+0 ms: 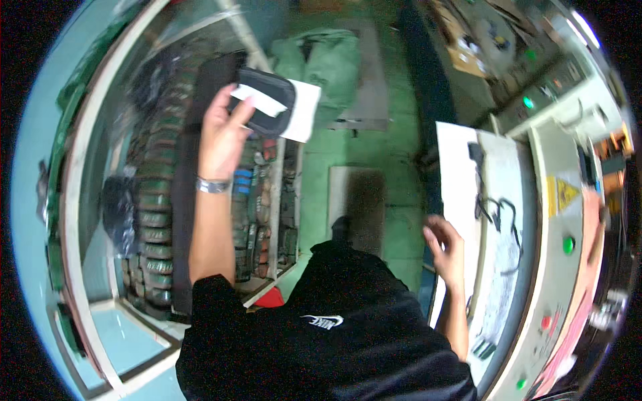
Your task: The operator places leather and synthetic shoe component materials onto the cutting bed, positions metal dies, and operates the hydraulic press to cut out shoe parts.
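Tray [274, 87], black w/ rounded corners, is up in the L hand [224, 130], over the near edge of the rack [72, 214], w/ a white strip [262, 101] across its face. L thumb lies on the front, fingers round the left side, so that hand's closed round it in a one-sided pinch. White sheet [305, 110] sticks out past the tray's right edge; can't tell if it's held too or just behind. R hand [447, 250] holds nothing visible, fingers loosely curled, thumb apart, near the white worktop [458, 180] w/ a black cable [497, 217] on it; can't tell if it's touching the edge. To carry this well, imo: keep the tray fairly level, thumb pressing the strip so it can't slide, and bring the R hand over to back the far edge, since a one-side grip prob lets it tip. Keep the sheet flat vs the tray, no creasing. Also keep wristband [212, 185] & elbow clear of the dark ring-shaped parts [157, 234] on the rack, asap if arm drops.
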Motion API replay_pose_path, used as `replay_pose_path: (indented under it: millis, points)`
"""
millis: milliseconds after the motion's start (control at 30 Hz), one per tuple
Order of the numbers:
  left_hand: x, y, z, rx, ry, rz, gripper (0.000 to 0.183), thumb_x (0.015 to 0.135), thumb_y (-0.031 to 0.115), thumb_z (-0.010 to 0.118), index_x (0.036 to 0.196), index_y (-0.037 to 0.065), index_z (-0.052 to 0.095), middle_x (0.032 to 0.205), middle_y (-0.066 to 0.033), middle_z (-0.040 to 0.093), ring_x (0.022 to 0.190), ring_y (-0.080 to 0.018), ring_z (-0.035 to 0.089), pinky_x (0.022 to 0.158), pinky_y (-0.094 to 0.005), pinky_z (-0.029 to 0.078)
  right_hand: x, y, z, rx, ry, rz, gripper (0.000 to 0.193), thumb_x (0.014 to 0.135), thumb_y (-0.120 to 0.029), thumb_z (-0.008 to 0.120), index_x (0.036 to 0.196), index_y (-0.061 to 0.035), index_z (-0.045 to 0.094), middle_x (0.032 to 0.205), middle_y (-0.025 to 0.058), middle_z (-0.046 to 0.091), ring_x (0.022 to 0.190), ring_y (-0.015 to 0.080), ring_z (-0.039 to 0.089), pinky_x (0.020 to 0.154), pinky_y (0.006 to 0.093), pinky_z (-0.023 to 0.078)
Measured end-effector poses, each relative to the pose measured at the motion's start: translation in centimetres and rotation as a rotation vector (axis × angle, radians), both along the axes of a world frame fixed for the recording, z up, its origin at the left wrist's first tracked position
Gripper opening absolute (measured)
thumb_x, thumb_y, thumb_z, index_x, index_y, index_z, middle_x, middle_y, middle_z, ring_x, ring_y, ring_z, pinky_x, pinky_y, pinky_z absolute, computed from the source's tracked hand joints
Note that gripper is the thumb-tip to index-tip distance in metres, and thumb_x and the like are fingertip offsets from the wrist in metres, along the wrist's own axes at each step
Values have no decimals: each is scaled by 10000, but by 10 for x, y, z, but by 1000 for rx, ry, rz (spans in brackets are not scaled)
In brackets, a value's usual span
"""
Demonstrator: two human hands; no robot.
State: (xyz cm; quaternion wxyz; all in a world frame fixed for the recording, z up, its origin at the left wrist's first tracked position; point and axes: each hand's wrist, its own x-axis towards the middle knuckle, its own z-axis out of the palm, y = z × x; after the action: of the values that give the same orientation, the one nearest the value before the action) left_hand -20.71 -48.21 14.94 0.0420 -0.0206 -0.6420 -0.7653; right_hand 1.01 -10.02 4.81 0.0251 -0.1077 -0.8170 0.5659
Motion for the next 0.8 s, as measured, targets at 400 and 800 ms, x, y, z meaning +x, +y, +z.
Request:
replay_pose_path:
  millis: [400, 800]
  points:
    - [117, 301, -48, 322, -152, -794, 273, 1003, 112, 582, 1242, 16, 491, 1099, -60, 635, 985, -119, 640, 838, -281, 564, 31, 57, 47, -595, 369, -492, 175, 917, -40, 687, 1079, 14, 653, 933, 37, 717, 810, 70, 648, 754, 225, 520]
    - [183, 377, -52, 97, -259, -1176, 259, 1012, 143, 560, 1215, -6, 497, 987, -143, 701, 801, -181, 712, 712, -325, 625, 156, 108, 39, -456, 480, -938, 157, 936, -104, 689, 1032, 17, 661, 903, 39, 713, 755, 48, 631, 679, 194, 494]
